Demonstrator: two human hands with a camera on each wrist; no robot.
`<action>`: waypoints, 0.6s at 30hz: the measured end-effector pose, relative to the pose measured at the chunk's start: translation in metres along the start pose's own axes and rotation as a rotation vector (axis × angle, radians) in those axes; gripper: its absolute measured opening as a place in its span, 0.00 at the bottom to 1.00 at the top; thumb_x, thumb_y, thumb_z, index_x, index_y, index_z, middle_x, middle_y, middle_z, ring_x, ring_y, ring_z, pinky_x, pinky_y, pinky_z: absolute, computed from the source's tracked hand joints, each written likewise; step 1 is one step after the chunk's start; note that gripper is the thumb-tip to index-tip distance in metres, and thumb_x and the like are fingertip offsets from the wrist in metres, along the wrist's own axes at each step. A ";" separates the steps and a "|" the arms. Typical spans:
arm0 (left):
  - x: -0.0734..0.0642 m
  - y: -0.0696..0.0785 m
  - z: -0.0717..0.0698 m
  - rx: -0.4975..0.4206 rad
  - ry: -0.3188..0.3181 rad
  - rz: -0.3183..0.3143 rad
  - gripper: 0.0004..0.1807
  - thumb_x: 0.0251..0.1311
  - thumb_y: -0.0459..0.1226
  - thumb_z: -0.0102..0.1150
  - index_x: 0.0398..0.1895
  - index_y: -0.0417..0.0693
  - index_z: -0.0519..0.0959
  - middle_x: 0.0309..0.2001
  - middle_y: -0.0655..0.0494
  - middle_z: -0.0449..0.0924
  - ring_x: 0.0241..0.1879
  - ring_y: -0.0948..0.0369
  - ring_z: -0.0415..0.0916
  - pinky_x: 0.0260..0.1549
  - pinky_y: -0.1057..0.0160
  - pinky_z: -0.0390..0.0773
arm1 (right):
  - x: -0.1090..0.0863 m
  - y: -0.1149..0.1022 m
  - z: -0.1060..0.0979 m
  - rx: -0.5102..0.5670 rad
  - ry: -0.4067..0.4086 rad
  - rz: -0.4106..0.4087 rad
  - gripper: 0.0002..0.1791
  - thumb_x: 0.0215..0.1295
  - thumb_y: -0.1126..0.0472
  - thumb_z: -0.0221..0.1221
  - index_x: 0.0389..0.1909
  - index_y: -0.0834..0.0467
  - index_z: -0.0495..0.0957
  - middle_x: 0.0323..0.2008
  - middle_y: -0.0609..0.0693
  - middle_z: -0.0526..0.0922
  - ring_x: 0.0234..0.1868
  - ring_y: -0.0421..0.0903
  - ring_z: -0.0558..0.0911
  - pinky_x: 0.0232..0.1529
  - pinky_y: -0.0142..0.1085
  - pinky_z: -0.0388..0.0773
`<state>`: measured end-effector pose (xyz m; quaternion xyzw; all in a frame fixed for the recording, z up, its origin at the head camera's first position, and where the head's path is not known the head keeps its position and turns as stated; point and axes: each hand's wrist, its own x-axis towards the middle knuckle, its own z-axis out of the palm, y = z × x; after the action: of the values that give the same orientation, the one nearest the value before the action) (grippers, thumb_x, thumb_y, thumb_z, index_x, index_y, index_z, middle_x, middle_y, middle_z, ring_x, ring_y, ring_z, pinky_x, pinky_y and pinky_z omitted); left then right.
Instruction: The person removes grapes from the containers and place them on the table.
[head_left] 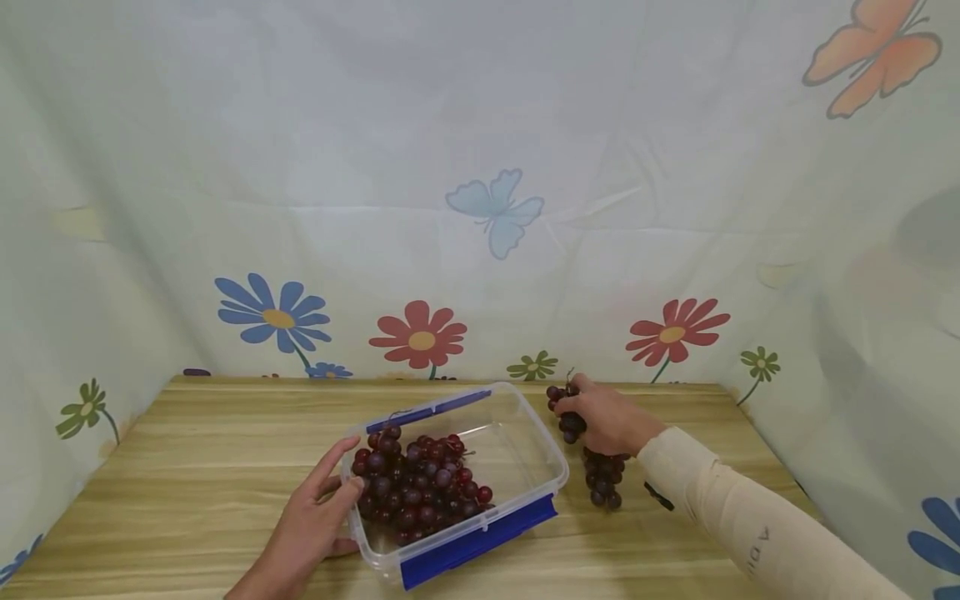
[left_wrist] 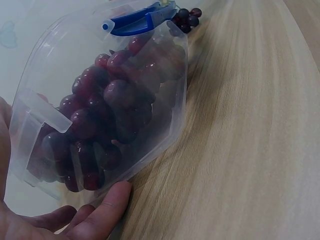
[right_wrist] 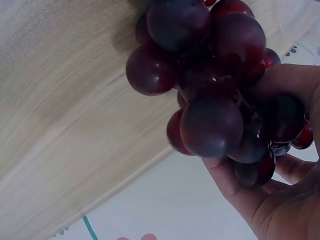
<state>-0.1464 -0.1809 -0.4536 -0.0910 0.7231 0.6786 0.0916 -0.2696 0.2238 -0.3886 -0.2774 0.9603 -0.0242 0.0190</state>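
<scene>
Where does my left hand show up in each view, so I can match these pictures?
Head: left hand lower left of centre, holding the clear box by its left end.
Left wrist: left hand in the bottom left corner, at the box.
Right wrist: not in it.
Shared landmark: wood-grain tabletop, in all three.

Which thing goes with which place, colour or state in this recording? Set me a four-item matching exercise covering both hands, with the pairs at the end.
Column one
1. Left hand
2. Right hand
3. Clip flaps
4. Grapes inside the container

Column two
A. Blue
B. Heaped toward one end, with bare floor at the other
C. Gripping dark fruit outside the container
D. Touching the container's left end, as seen in the head view

Right pairs: 1-D, 2-C, 3-A, 4-B
</scene>
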 end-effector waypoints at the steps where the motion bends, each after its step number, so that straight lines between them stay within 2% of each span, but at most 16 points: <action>1: 0.000 0.000 0.000 -0.001 0.000 0.001 0.33 0.75 0.45 0.54 0.78 0.80 0.58 0.74 0.31 0.60 0.61 0.42 0.77 0.41 0.44 0.91 | 0.001 0.001 0.001 0.003 0.002 -0.001 0.24 0.58 0.69 0.70 0.55 0.48 0.86 0.53 0.56 0.75 0.47 0.52 0.81 0.48 0.47 0.88; 14: 0.001 -0.001 0.000 0.008 0.003 0.001 0.33 0.75 0.44 0.54 0.78 0.80 0.59 0.74 0.32 0.61 0.59 0.45 0.79 0.40 0.45 0.91 | 0.008 0.002 0.011 0.013 0.020 -0.017 0.23 0.58 0.68 0.70 0.56 0.52 0.86 0.51 0.59 0.77 0.48 0.53 0.81 0.51 0.49 0.86; 18: 0.001 -0.001 0.001 0.006 0.005 0.002 0.33 0.76 0.44 0.54 0.78 0.80 0.59 0.74 0.32 0.61 0.58 0.45 0.80 0.40 0.44 0.91 | 0.011 0.003 0.015 -0.001 0.009 -0.026 0.25 0.60 0.66 0.70 0.59 0.52 0.84 0.52 0.60 0.78 0.48 0.54 0.81 0.52 0.49 0.87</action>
<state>-0.1473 -0.1801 -0.4549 -0.0918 0.7254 0.6763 0.0892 -0.2799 0.2199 -0.4043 -0.2897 0.9567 -0.0250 0.0144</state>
